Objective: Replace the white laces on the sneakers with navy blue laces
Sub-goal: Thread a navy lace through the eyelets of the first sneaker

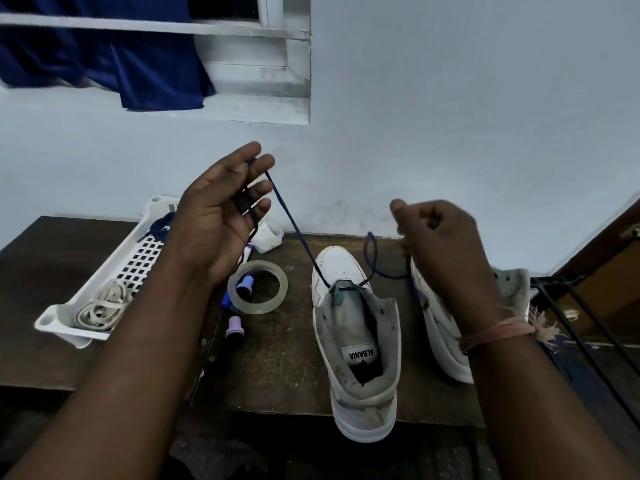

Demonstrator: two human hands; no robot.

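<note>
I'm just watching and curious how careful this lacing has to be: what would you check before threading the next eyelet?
1. Thin navy blue lace through the front eyelets of the near white leather sneaker: ok.
2. Left hand holds one lace end, between its fingers: ok.
3. Right hand pinches the other end: ok, though the tip is hidden.
4. Both ends equal in length: cannot tell.
5. Lace free of twists: not ok, a loop hangs near the right hand.
6. Old white laces out of the way in the white plastic basket: ok.
</note>
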